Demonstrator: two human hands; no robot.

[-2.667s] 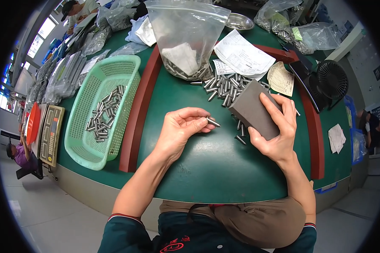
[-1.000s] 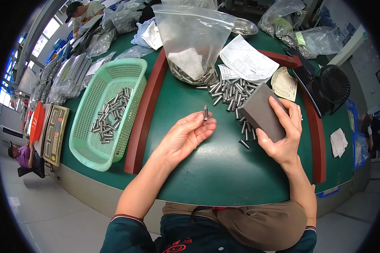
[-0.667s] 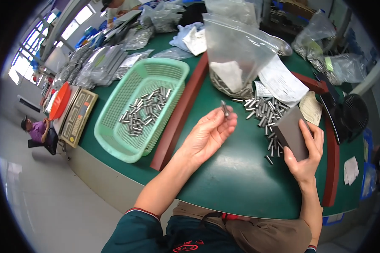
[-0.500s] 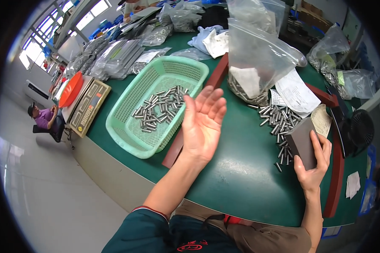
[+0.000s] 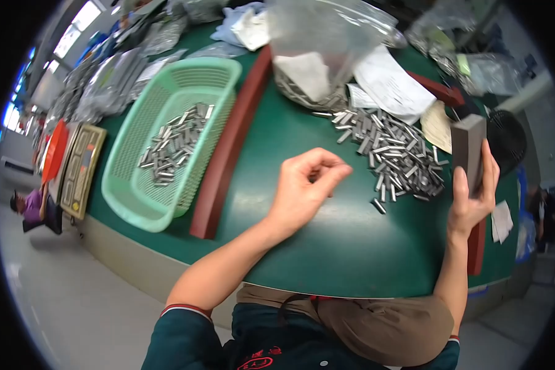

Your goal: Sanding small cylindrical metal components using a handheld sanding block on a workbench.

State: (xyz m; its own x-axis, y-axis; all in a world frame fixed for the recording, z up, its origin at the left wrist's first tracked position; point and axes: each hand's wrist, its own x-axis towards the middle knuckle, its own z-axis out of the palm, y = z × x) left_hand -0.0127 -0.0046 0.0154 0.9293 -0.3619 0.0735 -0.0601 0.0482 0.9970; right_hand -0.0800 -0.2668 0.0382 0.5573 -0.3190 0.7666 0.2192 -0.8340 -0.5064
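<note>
The green desk bends with the lens, and its far end is crowded with clear bags whose contents blur together and cannot be told apart. A dark red bar runs across the desk from the far side toward the near edge, with a mint-green mesh basket just to its left; the basket holds a loose scatter of small metal pieces lying flat along its middle. To the right of the bar stands a large clear plastic bag, its top cut off by the picture's edge, with more of the same metal parts heaped at its bottom and a pale slip inside. White paper sheets lie beside it. In front of the bag a loose pile of metal pins spreads over the desk between the two hands. The right hand is raised at the right, its fingers wrapped around a flat grey block held upright; the block's lower part is hidden behind the palm. The left hand hovers just left of the pile, fingers curled in toward the thumb in a pinch; whether a pin sits between the fingertips is too small to make out. A black fan sits partly hidden behind the block.
</note>
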